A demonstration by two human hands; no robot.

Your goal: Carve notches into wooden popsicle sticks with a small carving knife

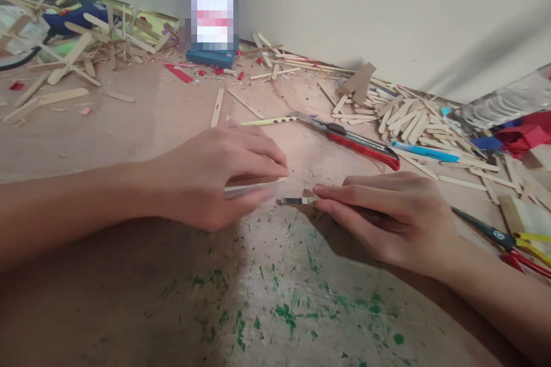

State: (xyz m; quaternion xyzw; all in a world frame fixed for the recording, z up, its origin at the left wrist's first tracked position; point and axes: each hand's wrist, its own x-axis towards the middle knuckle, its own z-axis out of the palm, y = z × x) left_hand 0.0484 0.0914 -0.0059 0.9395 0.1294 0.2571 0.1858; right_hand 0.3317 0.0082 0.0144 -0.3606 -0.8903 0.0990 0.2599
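My left hand (215,178) is closed over a pale craft stick (253,185), with the thumb below it and the fingers above. Most of the stick is hidden under the fingers, and the thumb is blurred. Facing it, my right hand (387,215) pinches a small slim piece (297,201) with a dark end and a silvery band. Its far end disappears between thumb and forefinger, so I cannot tell what kind it is. The dark end points at the left hand, a little apart from the stick. Beyond both hands lies a red-handled box cutter (365,146) with its blade out.
A pile of craft sticks (408,117) spreads at the right, with a blue pen (425,152) beside it. Scissors (510,241) lie by my right wrist. A yellow spotted strip (271,121) lies behind my left hand. A blurred-out screen (213,0) stands on a blue base (210,58).
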